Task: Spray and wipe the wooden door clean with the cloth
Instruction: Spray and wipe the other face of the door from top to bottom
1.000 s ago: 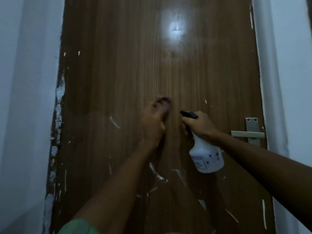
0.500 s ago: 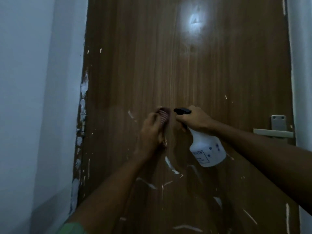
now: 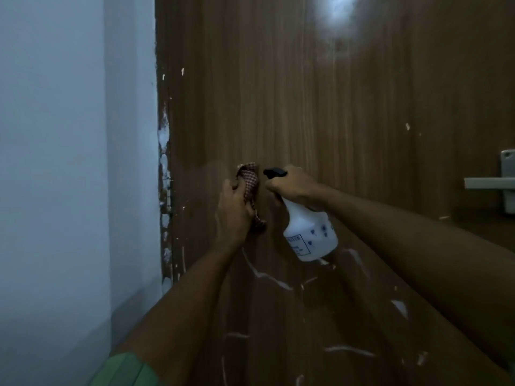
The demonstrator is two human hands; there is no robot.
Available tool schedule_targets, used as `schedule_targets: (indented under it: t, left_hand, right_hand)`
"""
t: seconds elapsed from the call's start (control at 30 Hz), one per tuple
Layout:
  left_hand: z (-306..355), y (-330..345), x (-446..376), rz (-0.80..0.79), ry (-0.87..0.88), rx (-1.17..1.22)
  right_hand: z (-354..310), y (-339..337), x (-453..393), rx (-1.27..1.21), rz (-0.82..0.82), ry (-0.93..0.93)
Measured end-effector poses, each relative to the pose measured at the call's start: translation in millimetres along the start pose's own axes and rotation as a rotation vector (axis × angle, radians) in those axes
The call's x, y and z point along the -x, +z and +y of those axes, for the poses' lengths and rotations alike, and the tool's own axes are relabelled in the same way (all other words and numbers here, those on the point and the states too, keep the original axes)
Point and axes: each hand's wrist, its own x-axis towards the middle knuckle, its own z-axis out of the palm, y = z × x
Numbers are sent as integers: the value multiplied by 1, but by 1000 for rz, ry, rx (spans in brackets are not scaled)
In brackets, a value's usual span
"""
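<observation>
Dim bluish wall [image 3: 69,162] fills the left of the view, and beside it stands the tall brown wood-grain door [image 3: 348,107], closed, its long axis upright, with a pale metal lever handle [image 3: 490,183] at its right edge. At mid-height the left hand [image 3: 234,210] grips a crumpled red-and-white checked cloth [image 3: 250,188] and presses it to the wood, fingers curled round the fabric, which bunches above and to the right of the fingertips. Just right of it, the right hand [image 3: 291,183] is wrapped round the neck of a white plastic spray bottle [image 3: 309,232]; its body hangs down below the fingers, tilted, and its black nozzle [image 3: 274,172] points left toward the cloth.

Wiping looks well under way around the middle of the panel, though I cannot tell which patches are already clean. Many white streaks and flecks [image 3: 267,274] lie below the hands and along the left edge, so the lower half probably remains to be sprayed and wiped.
</observation>
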Motion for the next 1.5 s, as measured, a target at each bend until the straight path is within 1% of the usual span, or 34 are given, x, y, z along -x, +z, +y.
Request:
schedule_targets:
  t: [0.03, 0.07, 0.13, 0.17, 0.2, 0.23, 0.3, 0.33, 0.37, 0.4, 0.47, 0.63, 0.7, 0.77, 0.8, 0.83, 0.9, 0.97, 1.0, 1.03, 1.1, 1.17, 1.2, 1.23, 1.3, 1.37, 1.4, 1.43, 1.5]
  left_hand:
    - [-7, -4, 0, -29, -7, -5]
    - [-9, -6, -3, -32, -99, 20]
    - [-2, -8, -7, 19, -375, 57]
    - [3, -8, -6, 43, -418, 42]
    - [5, -5, -2, 50, -364, 20]
    - [3, -2, 4, 40, -253, 19]
    - [-8, -1, 17, -51, -26, 48]
    - [-13, -2, 18, -80, 63, 1]
    - [-18, -4, 18, -82, 93, -60]
    - [-18, -4, 14, -74, 66, -92]
    - [-8, -6, 13, -61, -53, -94]
    - [-4, -1, 0, -38, -224, -99]
    - [-12, -7, -20, 12, -346, -103]
    - [-24, -13, -43, 64, -440, -117]
    - [-33, -16, -50, 79, -449, -135]
    - [-43, -18, -61, 81, -438, -166]
    - [-64, -23, -62, 70, -493, -218]
    - [-88, -27, -52, 33, -537, -283]
    - [-99, -28, -43, 18, -512, -322]
    - [-108, -29, -36, 13, -447, -371]
    - [-116, -25, -27, 44, -228, -384]
    - [-105, -20, -33, 18, 8, -266]
    - [-97, -18, -44, 14, 74, -195]
    - [-91, -19, -59, 15, 104, -150]
    - [-91, -19, -91, 60, 86, -163]
    - [-105, -25, -113, 114, -94, -117]
    - [-114, -29, -116, 140, -202, -128]
    - [-124, -31, -115, 149, -261, -169]
    - [-139, -36, -102, 127, -266, -215]
  right_hand:
    - [4, 8, 0, -18, 6, 3]
    - [9, 15, 2, -34, 14, 5]
    - [18, 27, 6, -46, 17, 9]
    - [23, 31, 9, -51, 19, 11]
    - [29, 34, 11, -56, 20, 15]
    - [33, 36, 13, -63, 21, 20]
    - [41, 34, 11, -41, 41, 25]
    - [42, 33, 7, -17, 63, 25]
    - [43, 34, 3, 1, 81, 31]
    - [43, 34, -1, 8, 100, 34]
    - [40, 37, -8, -1, 106, 35]
    - [28, 42, -16, -24, 41, 5]
    - [23, 44, -22, -45, 25, -8]
    - [19, 47, -28, -32, -19, -21]
    - [20, 51, -31, -18, -43, -24]
    - [17, 55, -39, 1, -59, -33]
    - [14, 63, -44, 51, -85, -46]
    - [10, 72, -51, 49, -105, -42]
    - [8, 77, -53, 41, -106, -46]
    - [5, 82, -55, 32, -95, -53]
    - [-1, 94, -60, 3, -62, -60]
    - [-4, 105, -63, -20, -44, -43]
    - [-4, 109, -67, -17, -42, -40]
    - [-4, 114, -71, -14, -37, -40]
    - [1, 116, -77, -4, -16, -39]
    - [7, 112, -80, -1, 0, -45]
    - [10, 110, -81, 4, 8, -44]
    - [13, 108, -82, 12, 13, -43]
    - [16, 101, -82, 39, 15, -36]
